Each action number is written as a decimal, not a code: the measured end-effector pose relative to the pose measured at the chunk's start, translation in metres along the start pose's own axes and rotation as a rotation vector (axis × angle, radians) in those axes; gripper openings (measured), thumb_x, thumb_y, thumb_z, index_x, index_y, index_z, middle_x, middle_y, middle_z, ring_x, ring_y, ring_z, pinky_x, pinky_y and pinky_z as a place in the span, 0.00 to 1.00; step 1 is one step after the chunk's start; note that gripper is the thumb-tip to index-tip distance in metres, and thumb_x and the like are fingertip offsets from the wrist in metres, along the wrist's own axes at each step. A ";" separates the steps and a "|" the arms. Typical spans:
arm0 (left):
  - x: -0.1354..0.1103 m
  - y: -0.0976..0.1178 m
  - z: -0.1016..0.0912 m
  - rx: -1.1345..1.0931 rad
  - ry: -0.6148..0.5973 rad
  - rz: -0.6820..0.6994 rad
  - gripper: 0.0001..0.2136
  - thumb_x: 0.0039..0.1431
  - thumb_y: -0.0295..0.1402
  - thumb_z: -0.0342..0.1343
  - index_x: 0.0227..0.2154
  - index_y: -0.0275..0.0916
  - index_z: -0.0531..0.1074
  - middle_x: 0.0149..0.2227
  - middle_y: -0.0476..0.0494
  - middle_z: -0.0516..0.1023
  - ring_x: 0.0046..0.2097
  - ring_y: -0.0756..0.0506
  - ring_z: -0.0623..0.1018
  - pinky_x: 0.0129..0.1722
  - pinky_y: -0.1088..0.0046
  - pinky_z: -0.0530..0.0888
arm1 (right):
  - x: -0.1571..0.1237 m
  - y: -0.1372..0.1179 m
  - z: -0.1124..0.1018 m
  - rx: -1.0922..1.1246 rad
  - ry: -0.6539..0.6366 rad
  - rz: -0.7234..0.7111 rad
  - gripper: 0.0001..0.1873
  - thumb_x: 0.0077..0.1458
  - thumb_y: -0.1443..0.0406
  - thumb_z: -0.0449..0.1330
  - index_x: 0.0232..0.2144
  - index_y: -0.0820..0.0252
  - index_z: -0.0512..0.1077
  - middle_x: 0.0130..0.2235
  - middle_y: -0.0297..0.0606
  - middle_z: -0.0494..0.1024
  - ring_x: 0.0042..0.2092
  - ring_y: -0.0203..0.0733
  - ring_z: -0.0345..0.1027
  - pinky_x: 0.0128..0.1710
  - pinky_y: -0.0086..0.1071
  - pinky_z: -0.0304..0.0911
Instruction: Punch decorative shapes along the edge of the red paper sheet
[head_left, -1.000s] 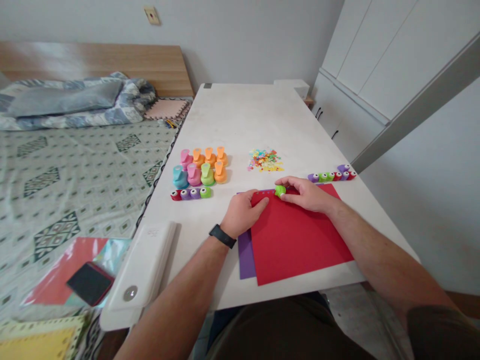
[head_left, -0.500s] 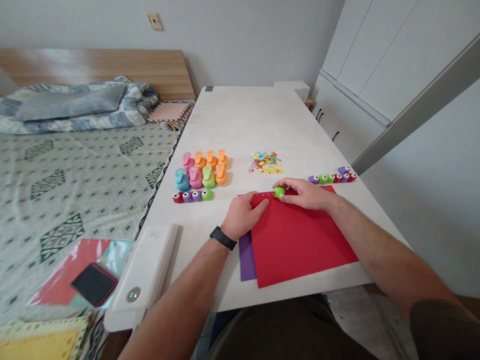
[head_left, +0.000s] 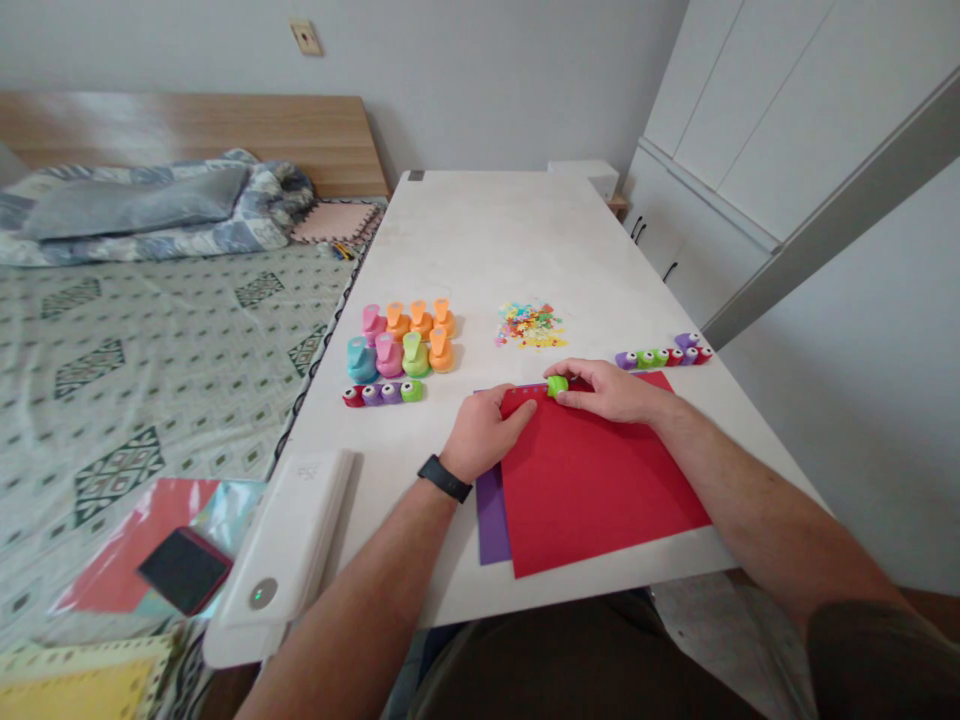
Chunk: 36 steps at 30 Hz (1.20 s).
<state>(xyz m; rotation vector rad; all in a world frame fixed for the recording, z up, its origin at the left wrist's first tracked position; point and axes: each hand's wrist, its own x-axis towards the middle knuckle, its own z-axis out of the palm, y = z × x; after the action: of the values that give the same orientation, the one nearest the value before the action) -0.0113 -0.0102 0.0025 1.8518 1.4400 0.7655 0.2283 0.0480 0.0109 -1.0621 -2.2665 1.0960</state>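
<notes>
A red paper sheet (head_left: 592, 480) lies on a purple sheet (head_left: 491, 515) near the front edge of the white table (head_left: 487, 240). My right hand (head_left: 611, 390) is closed on a small green punch (head_left: 556, 385) set on the red sheet's far edge. Pressing down the sheet's left corner, my left hand (head_left: 484, 430) has its fingers curled and carries a black wristband.
Larger punches in pink, orange, blue and green (head_left: 401, 338) stand in a cluster left of centre, with a row of small punches (head_left: 382, 393) before them. Another small row (head_left: 664, 354) lies at right. Paper cut-outs (head_left: 530, 323) form a pile. A white device (head_left: 289, 545) rests at the table's left front corner, beside a bed (head_left: 142, 330).
The green punch and my right hand have shifted slightly left along the red sheet's far edge. My left hand has stayed put.
</notes>
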 end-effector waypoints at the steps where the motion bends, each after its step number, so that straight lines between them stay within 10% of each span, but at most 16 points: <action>1: 0.000 0.000 0.000 0.000 0.000 0.001 0.14 0.65 0.44 0.53 0.30 0.39 0.72 0.26 0.50 0.75 0.28 0.49 0.71 0.28 0.74 0.63 | 0.000 0.000 0.000 -0.004 0.000 0.001 0.20 0.60 0.61 0.62 0.53 0.57 0.74 0.53 0.42 0.79 0.52 0.46 0.73 0.57 0.41 0.65; 36: 0.000 0.003 -0.002 0.016 -0.007 -0.011 0.15 0.64 0.44 0.53 0.30 0.38 0.73 0.26 0.48 0.76 0.29 0.49 0.72 0.28 0.75 0.63 | 0.001 -0.006 0.006 -0.025 0.052 0.030 0.14 0.57 0.63 0.63 0.46 0.59 0.76 0.43 0.39 0.81 0.43 0.44 0.72 0.48 0.38 0.65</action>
<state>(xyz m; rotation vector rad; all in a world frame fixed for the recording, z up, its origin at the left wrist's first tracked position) -0.0110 -0.0105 0.0065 1.8559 1.4543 0.7433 0.2214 0.0433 0.0120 -1.1249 -2.2355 1.0425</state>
